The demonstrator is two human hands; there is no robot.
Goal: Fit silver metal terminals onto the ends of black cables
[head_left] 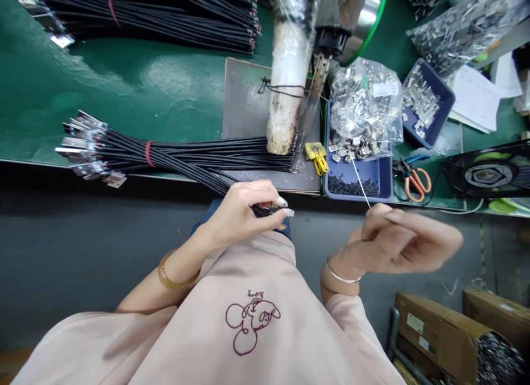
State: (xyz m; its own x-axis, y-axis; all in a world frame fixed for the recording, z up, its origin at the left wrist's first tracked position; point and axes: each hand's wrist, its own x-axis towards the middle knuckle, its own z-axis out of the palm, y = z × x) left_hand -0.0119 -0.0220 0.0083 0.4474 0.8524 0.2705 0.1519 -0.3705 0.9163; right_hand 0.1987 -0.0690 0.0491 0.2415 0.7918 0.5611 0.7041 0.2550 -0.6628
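My left hand is closed round the ends of several black cables at the bench's front edge. These cables belong to a bundle tied with a red band, with silver metal connectors at its far left end. To the right, my right hand, slightly blurred, pinches a thin white stick. The stick's tip points up over a blue bin that holds small black pieces and silver metal parts. My fingers hide the cable tips.
Above the bundle's right end hangs a heat gun nozzle beside a plastic-wrapped white tube. A yellow clip, orange-handled pliers and a second blue bin lie rightward. More cables lie behind; cartons stand lower right.
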